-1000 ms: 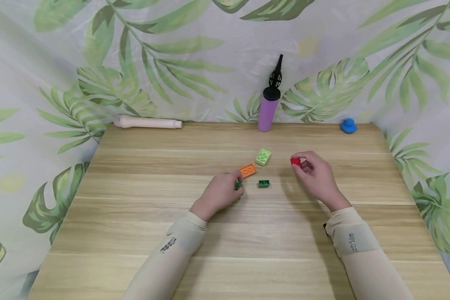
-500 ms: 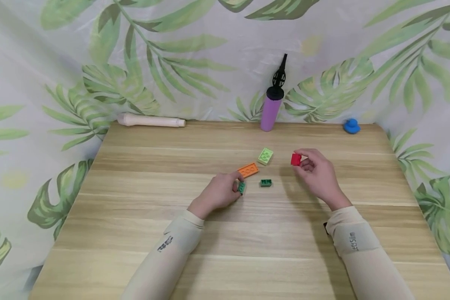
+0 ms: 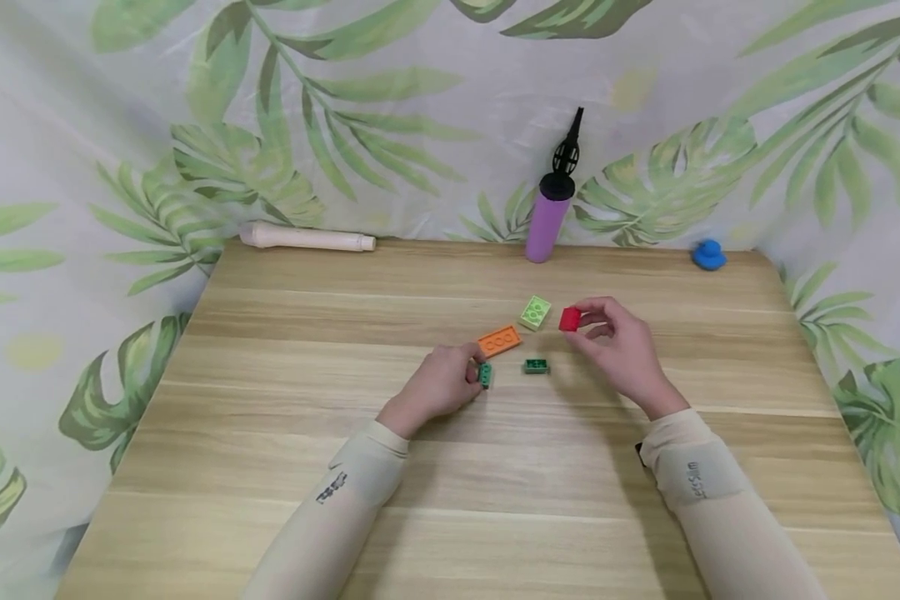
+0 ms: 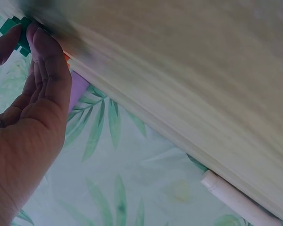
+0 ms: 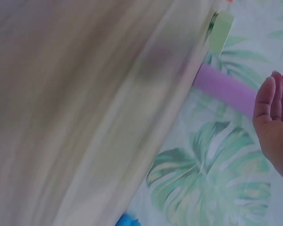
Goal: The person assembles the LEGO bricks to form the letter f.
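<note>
My left hand (image 3: 442,382) pinches a green building brick (image 3: 484,375) between thumb and fingertips, low over the table; the left wrist view shows the brick's studs (image 4: 23,35) past the fingers. A red building brick (image 3: 569,319) is pinched in my right hand (image 3: 621,346), raised over the table. Between the hands lies a second, dark green brick (image 3: 536,367). Just beyond the left fingertips rests an orange brick (image 3: 499,341), longer than the others. The light green brick (image 3: 536,312) lies farther back, left of the red one.
On the wooden table (image 3: 307,333), a purple hand pump (image 3: 543,225) with a black top stands at the back edge. A pale stick-shaped object (image 3: 311,239) lies at the back left. The blue rubber duck (image 3: 708,255) sits at the back right. A leaf-print cloth (image 3: 390,125) hangs behind.
My right hand has turned the red brick and brought it left, closer to the light green one. In my left fingers the green brick has turned and shows more. The view has shifted slightly.
</note>
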`<state>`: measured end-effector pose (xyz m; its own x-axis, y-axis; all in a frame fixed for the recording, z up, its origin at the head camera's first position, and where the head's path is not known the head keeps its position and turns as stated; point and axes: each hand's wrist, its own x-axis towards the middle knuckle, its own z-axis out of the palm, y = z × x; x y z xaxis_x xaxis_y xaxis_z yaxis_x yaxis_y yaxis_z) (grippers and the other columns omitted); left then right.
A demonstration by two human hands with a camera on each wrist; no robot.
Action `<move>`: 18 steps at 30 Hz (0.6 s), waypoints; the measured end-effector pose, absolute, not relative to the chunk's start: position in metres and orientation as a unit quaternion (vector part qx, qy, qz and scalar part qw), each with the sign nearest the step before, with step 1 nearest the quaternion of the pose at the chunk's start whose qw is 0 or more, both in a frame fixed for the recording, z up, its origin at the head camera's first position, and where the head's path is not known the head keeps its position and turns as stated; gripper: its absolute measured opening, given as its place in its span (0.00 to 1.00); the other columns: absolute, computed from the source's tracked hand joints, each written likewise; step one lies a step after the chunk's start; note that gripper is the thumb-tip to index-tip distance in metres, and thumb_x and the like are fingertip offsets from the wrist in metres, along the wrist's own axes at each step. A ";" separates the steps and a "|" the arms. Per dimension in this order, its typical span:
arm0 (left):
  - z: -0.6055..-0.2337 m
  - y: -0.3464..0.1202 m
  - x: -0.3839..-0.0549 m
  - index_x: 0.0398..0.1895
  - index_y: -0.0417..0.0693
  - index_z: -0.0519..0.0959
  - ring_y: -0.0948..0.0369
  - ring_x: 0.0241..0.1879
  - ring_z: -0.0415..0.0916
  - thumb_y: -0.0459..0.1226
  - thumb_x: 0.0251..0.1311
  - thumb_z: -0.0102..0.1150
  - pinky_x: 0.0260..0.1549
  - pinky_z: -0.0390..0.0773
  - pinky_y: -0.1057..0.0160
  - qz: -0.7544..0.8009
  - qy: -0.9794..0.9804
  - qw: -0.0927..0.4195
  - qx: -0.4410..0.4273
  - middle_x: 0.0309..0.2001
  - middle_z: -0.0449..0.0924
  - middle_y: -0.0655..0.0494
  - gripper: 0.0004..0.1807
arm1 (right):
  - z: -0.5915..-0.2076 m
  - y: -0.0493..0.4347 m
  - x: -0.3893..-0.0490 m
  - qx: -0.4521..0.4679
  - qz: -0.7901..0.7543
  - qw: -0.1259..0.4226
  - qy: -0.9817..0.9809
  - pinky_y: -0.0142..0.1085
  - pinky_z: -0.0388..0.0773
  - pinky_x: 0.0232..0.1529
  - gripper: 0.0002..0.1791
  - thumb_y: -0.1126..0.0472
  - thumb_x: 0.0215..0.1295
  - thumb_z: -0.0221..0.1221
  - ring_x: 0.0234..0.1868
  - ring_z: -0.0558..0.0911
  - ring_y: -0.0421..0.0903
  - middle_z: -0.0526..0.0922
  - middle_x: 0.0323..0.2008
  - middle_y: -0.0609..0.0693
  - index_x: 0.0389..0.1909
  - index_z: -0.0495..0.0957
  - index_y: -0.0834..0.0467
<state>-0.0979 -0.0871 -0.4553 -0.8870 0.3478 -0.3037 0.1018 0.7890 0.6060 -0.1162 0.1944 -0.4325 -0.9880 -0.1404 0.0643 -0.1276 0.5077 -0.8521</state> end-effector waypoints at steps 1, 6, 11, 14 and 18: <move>-0.456 -0.088 -0.097 0.60 0.43 0.81 0.61 0.29 0.76 0.32 0.66 0.70 0.30 0.76 0.64 0.302 0.923 0.204 0.122 0.32 0.81 0.57 0.19 | -0.432 0.191 -0.117 -0.081 -0.491 0.010 0.867 0.24 0.80 0.46 0.21 0.63 0.68 0.72 0.51 0.85 0.54 0.86 0.54 0.58 0.59 0.79 0.62; -0.456 -0.087 -0.096 0.59 0.45 0.81 0.61 0.30 0.77 0.34 0.66 0.70 0.31 0.77 0.63 0.293 0.927 0.199 0.127 0.33 0.81 0.57 0.19 | -0.436 0.172 -0.120 -0.112 -0.485 0.029 0.867 0.36 0.82 0.49 0.20 0.64 0.66 0.72 0.52 0.84 0.55 0.86 0.52 0.55 0.57 0.81 0.59; -0.457 -0.085 -0.098 0.58 0.45 0.81 0.60 0.30 0.77 0.36 0.66 0.71 0.32 0.77 0.63 0.291 0.928 0.189 0.133 0.33 0.81 0.57 0.19 | -0.442 0.146 -0.118 -0.193 -0.418 0.073 0.885 0.48 0.83 0.49 0.18 0.62 0.66 0.73 0.49 0.85 0.53 0.88 0.47 0.51 0.55 0.83 0.56; -0.458 -0.086 -0.098 0.58 0.45 0.81 0.60 0.30 0.77 0.37 0.66 0.72 0.31 0.77 0.63 0.285 0.932 0.182 0.132 0.33 0.81 0.57 0.19 | -0.447 0.133 -0.115 -0.237 -0.380 0.103 0.888 0.45 0.82 0.47 0.20 0.60 0.65 0.72 0.48 0.85 0.52 0.87 0.46 0.51 0.57 0.84 0.57; -0.460 -0.089 -0.095 0.56 0.46 0.81 0.61 0.29 0.77 0.37 0.65 0.73 0.30 0.77 0.64 0.282 0.934 0.173 0.132 0.32 0.81 0.57 0.18 | -0.452 0.120 -0.112 -0.251 -0.363 0.116 0.890 0.43 0.79 0.46 0.21 0.60 0.64 0.73 0.47 0.83 0.52 0.87 0.46 0.51 0.58 0.84 0.56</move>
<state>-0.0952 -0.0892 -0.4596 -0.9054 0.3439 -0.2488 0.1485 0.8058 0.5732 -0.1118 0.1202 -0.4520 -0.8468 -0.5314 -0.0239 -0.3631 0.6102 -0.7041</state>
